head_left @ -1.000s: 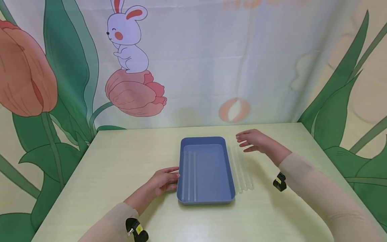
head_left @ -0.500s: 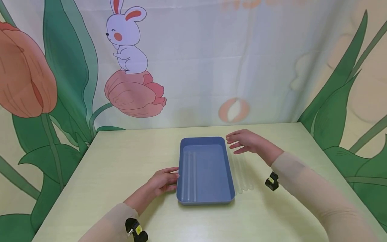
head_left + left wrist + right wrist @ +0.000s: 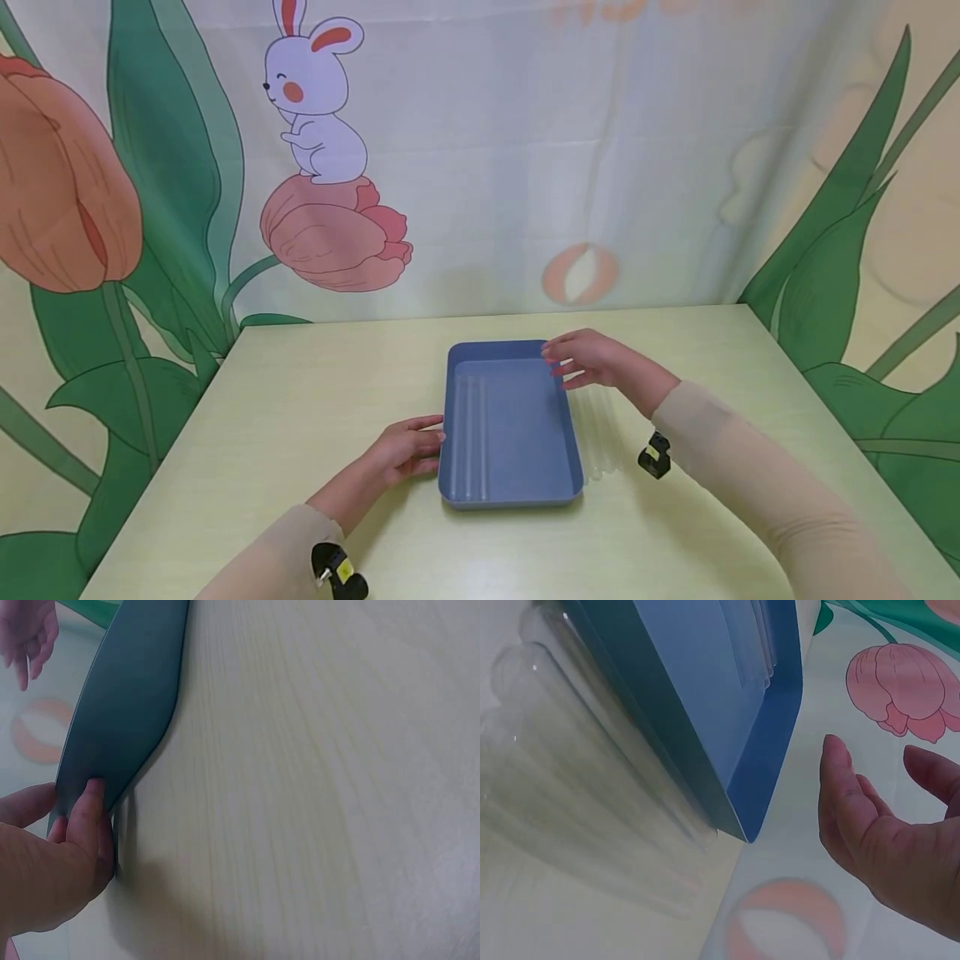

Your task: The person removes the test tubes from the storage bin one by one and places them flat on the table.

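A blue rectangular tray [image 3: 525, 433] lies on the table. Several clear, slim tubes [image 3: 471, 437] rest lengthwise along its left side, inside. Just outside its right wall lie more clear tubes [image 3: 577, 742] with rounded ends, partly covered by my right arm's side in the head view. My left hand [image 3: 405, 450] touches the tray's left outer wall; in the left wrist view its fingertips [image 3: 94, 791] rest against that wall. Above the tray's far right corner hovers my right hand [image 3: 592, 360], fingers loosely bent and nothing between them. In the right wrist view this hand [image 3: 900, 832] is apart from the tray.
The pale wooden table [image 3: 322, 375] ends at the back against a printed curtain [image 3: 480, 167] with a rabbit and tulips. Each sleeve carries a small black wrist camera, one on the left [image 3: 341, 571] and one on the right [image 3: 655, 455].
My right hand has moved left and slightly nearer, from above the loose tubes to the tray's far right corner. The left hand, tray and tubes have stayed put.
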{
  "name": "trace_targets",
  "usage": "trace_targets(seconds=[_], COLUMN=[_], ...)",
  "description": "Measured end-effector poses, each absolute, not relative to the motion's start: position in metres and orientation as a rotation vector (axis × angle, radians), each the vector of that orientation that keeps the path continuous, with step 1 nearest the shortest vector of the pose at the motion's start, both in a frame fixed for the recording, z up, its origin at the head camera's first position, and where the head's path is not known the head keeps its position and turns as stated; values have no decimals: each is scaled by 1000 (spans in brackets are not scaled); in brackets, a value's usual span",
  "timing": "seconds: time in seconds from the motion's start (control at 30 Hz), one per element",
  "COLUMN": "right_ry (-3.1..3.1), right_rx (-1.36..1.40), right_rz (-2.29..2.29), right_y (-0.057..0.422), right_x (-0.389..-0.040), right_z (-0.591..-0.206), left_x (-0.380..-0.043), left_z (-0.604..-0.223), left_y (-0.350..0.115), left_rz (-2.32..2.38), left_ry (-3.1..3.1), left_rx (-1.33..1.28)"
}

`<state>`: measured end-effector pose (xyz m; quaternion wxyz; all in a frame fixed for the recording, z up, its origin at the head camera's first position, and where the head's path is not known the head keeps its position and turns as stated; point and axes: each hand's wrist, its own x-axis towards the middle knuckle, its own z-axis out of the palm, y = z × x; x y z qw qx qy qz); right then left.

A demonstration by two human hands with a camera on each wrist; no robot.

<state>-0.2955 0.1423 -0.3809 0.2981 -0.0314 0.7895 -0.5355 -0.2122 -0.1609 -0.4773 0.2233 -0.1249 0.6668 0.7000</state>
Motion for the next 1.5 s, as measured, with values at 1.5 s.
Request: trace_targets(seconds=[1.5], right_ry=[1962], right_rx=[93], right_rz=[-1526], right_y=[70], right_x=[-301], right_z=[-434], left_x=[-211], left_z=[-477], left_y=[-160], left_rz=[1941], left_ry=[1833], left_rx=[-336])
